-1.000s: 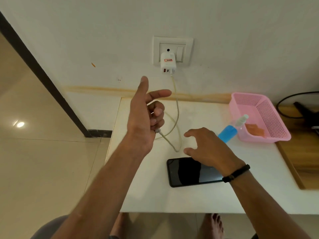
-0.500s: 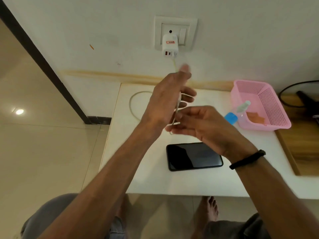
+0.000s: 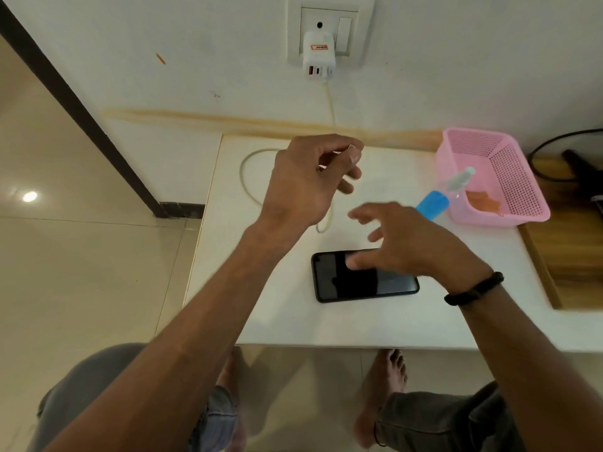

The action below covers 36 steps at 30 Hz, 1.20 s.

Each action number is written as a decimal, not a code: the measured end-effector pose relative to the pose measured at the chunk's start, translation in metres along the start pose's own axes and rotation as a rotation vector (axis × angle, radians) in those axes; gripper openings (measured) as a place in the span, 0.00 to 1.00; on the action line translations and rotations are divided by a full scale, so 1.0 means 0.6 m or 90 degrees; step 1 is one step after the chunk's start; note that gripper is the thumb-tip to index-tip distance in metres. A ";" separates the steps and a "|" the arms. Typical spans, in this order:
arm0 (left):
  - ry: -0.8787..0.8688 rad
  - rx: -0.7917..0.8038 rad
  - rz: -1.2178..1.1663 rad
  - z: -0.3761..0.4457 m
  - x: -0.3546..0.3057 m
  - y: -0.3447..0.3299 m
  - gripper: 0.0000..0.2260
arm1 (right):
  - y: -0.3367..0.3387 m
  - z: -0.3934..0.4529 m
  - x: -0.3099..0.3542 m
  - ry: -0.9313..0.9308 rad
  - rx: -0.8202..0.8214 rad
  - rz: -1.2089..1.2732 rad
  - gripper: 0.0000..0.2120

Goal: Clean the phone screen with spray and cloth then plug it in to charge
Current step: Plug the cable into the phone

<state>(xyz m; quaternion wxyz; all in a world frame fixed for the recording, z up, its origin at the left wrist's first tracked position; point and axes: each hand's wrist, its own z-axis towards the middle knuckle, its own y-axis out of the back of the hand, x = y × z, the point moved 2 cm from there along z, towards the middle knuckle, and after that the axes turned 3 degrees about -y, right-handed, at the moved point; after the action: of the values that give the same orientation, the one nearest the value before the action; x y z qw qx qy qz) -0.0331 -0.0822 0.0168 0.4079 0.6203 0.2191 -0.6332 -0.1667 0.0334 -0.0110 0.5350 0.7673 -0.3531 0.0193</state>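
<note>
A black phone (image 3: 346, 282) lies face up on the white table (image 3: 293, 321). My right hand (image 3: 404, 246) hovers over its right half, fingers spread, holding nothing. My left hand (image 3: 310, 184) is raised above the table's back part and pinches the plug end of the pale charging cable (image 3: 248, 181) between thumb and fingers. The cable loops on the table and runs up to the white charger (image 3: 318, 57) in the wall socket. A blue spray bottle (image 3: 437, 202) lies beside the pink basket (image 3: 528, 203), which holds an orange cloth (image 3: 481, 200).
A wooden surface (image 3: 574, 256) adjoins the table on the right, with a black cable (image 3: 548, 151) on it. The table's front edge is near my knees and bare feet. A tiled floor lies to the left.
My two hands, together at the cable half a second ago, have parted. The left keeps the cable end; the right has dropped over the phone with open fingers.
</note>
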 end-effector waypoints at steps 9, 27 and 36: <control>0.043 0.056 0.189 -0.003 0.013 -0.025 0.14 | -0.071 0.002 -0.012 0.065 0.070 -0.347 0.40; 0.063 -0.077 -0.128 0.018 -0.009 -0.040 0.06 | 0.087 -0.049 -0.062 -0.014 -0.147 0.630 0.33; -0.012 -0.005 0.001 -0.016 -0.022 -0.099 0.05 | 0.123 -0.042 -0.072 0.050 -0.250 1.402 0.21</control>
<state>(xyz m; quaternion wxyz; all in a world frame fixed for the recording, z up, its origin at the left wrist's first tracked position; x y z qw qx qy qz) -0.0756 -0.0376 0.0146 0.4129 0.6126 0.2172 -0.6380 -0.2321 0.0639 0.0417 0.3487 -0.0623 -0.8196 0.4503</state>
